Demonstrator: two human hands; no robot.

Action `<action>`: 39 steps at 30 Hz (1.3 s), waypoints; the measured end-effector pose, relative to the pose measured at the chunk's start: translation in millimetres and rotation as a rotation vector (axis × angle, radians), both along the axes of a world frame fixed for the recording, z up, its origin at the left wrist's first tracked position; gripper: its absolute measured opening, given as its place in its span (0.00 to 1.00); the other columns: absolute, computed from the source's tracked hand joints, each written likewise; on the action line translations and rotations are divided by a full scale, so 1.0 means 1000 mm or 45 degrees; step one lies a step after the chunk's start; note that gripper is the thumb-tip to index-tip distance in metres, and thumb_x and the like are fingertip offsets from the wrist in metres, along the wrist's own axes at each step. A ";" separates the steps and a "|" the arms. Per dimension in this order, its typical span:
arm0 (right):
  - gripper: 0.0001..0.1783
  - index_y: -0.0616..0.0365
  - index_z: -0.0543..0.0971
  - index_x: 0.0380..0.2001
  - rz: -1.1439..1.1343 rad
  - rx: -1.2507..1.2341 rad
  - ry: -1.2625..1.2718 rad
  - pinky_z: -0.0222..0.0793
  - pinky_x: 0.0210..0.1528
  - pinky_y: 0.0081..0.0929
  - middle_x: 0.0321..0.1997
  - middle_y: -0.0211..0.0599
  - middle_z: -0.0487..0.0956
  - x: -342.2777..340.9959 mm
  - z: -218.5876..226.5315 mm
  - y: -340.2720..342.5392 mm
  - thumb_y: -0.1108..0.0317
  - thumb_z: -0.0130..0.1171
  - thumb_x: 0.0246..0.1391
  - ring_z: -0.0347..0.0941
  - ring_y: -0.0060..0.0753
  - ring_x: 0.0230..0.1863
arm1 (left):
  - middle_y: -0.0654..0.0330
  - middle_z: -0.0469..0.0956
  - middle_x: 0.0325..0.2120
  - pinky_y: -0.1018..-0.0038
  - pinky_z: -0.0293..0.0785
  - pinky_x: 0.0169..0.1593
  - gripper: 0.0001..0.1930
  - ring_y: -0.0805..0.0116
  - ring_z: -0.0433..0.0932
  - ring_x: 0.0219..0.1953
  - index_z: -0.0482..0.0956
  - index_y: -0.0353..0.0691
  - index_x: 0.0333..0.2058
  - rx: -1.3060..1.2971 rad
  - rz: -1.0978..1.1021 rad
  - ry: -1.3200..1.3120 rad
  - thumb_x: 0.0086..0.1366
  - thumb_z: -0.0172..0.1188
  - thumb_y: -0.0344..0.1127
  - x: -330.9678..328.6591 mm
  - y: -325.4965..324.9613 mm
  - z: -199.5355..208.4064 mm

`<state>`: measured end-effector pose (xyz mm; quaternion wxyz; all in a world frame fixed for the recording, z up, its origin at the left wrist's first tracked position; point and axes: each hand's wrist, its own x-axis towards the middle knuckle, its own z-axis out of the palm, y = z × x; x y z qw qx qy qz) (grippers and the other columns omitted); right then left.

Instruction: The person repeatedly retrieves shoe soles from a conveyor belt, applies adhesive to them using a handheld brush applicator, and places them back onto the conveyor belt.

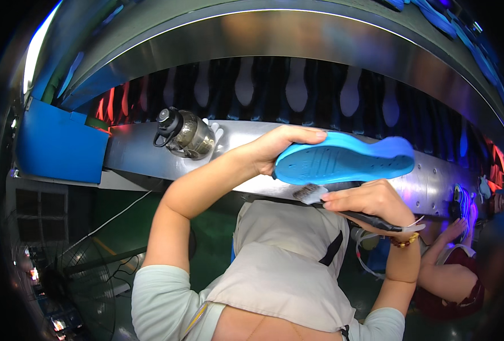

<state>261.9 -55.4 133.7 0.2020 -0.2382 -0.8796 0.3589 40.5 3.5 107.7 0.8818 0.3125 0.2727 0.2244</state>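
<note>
A blue shoe sole [343,162] is held up in front of me, its hollow ridged face turned toward me. My left hand [283,145] grips its left end, the thumb lying over the upper rim. Just below the sole, my right hand [374,202] is closed round the dark handle of a brush [310,194]. The pale head and dark bristles point left, close under the sole's lower edge. I cannot tell whether the bristles touch the sole. A beaded bracelet circles my right wrist.
A metal ledge [138,148] runs across in front of me, with a lidded clear bottle [186,133] standing on it at left. Behind it, several sole shapes [297,91] sit in a dark machine opening. A blue box [61,145] is at far left. Another person's arm [448,236] shows at right.
</note>
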 end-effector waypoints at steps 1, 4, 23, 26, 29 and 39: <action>0.10 0.61 0.78 0.31 -0.021 -0.047 0.111 0.72 0.41 0.26 0.35 0.41 0.79 0.004 0.000 0.001 0.78 0.61 0.40 0.77 0.37 0.38 | 0.51 0.72 0.41 0.72 0.68 0.47 0.23 0.65 0.72 0.43 0.69 0.30 0.47 -0.002 -0.006 -0.006 0.58 0.53 0.41 -0.001 0.000 0.003; 0.12 0.62 0.78 0.32 -0.051 -0.103 0.215 0.72 0.41 0.26 0.35 0.43 0.79 0.006 -0.007 0.011 0.79 0.61 0.38 0.76 0.38 0.39 | 0.51 0.72 0.42 0.73 0.68 0.47 0.24 0.66 0.73 0.42 0.69 0.30 0.47 -0.067 -0.088 0.140 0.57 0.55 0.42 -0.003 0.002 0.004; 0.10 0.62 0.79 0.31 -0.196 -0.480 -0.086 0.71 0.42 0.27 0.34 0.43 0.79 0.042 -0.028 0.041 0.77 0.61 0.40 0.76 0.37 0.39 | 0.47 0.72 0.42 0.70 0.73 0.44 0.25 0.63 0.75 0.41 0.66 0.29 0.49 -0.048 0.020 0.330 0.58 0.55 0.42 -0.025 0.005 -0.010; 0.12 0.61 0.79 0.34 -0.443 -0.755 -0.296 0.71 0.28 0.18 0.26 0.37 0.79 0.048 -0.011 0.038 0.75 0.61 0.41 0.74 0.21 0.24 | 0.48 0.72 0.43 0.70 0.73 0.46 0.24 0.63 0.75 0.42 0.66 0.30 0.49 -0.063 0.124 0.223 0.59 0.53 0.41 -0.033 0.005 -0.008; 0.13 0.66 0.78 0.35 -0.543 -0.968 0.382 0.68 0.22 0.15 0.25 0.38 0.77 0.046 -0.021 0.033 0.74 0.60 0.42 0.71 0.17 0.20 | 0.48 0.69 0.46 0.56 0.71 0.46 0.26 0.56 0.72 0.45 0.62 0.34 0.52 -0.117 0.145 0.093 0.60 0.49 0.44 -0.029 0.004 -0.031; 0.08 0.64 0.79 0.30 -1.356 -0.091 0.710 0.67 0.23 0.17 0.28 0.35 0.79 0.030 -0.131 0.061 0.70 0.55 0.49 0.70 0.20 0.19 | 0.46 0.63 0.51 0.39 0.66 0.43 0.30 0.42 0.67 0.48 0.59 0.40 0.55 -0.317 0.291 -0.193 0.57 0.50 0.49 -0.011 -0.012 -0.056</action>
